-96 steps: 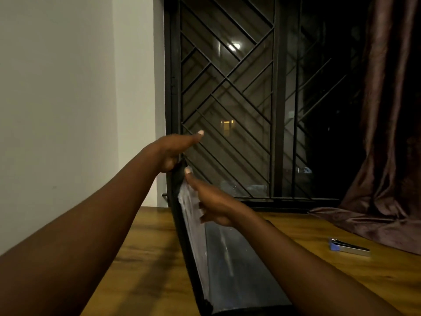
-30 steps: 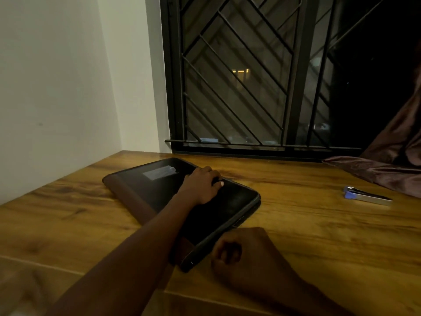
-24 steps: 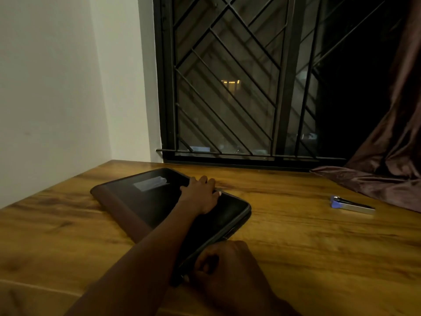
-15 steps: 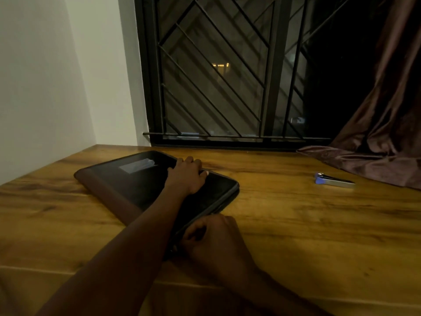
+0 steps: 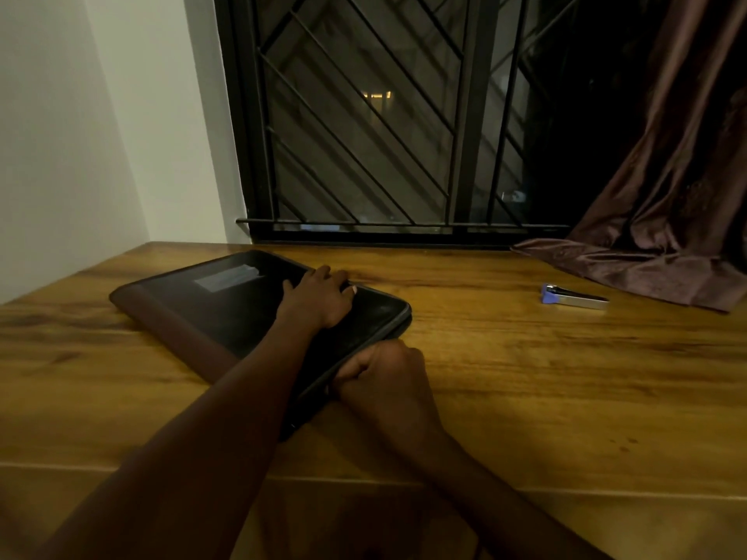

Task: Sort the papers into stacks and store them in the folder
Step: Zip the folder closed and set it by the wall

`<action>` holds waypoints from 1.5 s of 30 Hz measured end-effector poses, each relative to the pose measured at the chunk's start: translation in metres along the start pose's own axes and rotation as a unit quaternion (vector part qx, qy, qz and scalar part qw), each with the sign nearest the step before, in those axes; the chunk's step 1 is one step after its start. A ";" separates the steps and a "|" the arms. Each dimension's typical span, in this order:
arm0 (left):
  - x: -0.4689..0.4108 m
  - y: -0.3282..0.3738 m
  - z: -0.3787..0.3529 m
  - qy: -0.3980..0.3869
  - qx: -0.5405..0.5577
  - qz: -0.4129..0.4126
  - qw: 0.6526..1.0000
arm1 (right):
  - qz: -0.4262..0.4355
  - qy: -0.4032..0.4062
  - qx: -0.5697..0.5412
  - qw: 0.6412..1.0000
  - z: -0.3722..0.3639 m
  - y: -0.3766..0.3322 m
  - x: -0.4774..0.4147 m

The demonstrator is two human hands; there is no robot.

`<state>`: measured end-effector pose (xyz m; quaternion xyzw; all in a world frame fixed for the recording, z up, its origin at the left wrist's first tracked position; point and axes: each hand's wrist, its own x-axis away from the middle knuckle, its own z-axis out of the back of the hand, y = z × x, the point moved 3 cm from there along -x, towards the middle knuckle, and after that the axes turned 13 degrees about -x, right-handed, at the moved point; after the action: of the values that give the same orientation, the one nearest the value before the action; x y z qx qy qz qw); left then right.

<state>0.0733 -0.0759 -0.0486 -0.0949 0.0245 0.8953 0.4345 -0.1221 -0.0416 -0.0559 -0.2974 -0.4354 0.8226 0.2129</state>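
Observation:
A dark zip folder with a brown spine and a pale label lies flat and closed on the wooden table, left of centre. My left hand presses down on its top near the far right edge, fingers bent over the cover. My right hand sits against the folder's near right edge, fingers curled and pinching at the rim where the zip runs. What it pinches is hidden by the fingers. No loose papers are in view.
A small blue and silver stapler lies on the table to the right. A brown curtain drapes onto the table's back right corner. A barred window stands behind, and a white wall to the left.
The folder, held upright by both hands 3.2 s ago, now lies flat. Over the last second my right hand moved from the table onto the folder's near edge and slid along it.

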 end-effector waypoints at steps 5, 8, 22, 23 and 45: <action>-0.001 0.000 -0.002 -0.010 0.013 0.002 1.000 | -0.078 0.060 -0.018 0.995 0.020 0.016 -0.028; 0.000 0.001 -0.003 -0.008 0.031 -0.003 0.999 | -0.095 0.087 -0.009 0.992 0.029 0.027 -0.043; 0.001 0.002 -0.002 -0.007 0.025 -0.006 1.000 | -0.174 0.045 -0.069 0.981 0.072 0.068 -0.126; 0.001 0.003 -0.002 -0.006 0.024 -0.008 1.000 | -0.183 -0.001 -0.060 0.981 0.074 0.072 -0.135; 0.017 -0.023 0.027 -0.051 0.250 -0.138 0.957 | -0.159 -0.333 0.022 0.929 0.044 0.078 -0.222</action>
<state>0.0773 -0.0453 -0.0243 0.0605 0.2123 0.7958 0.5639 0.0040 -0.2436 -0.0346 0.0720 -0.5045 0.8392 0.1900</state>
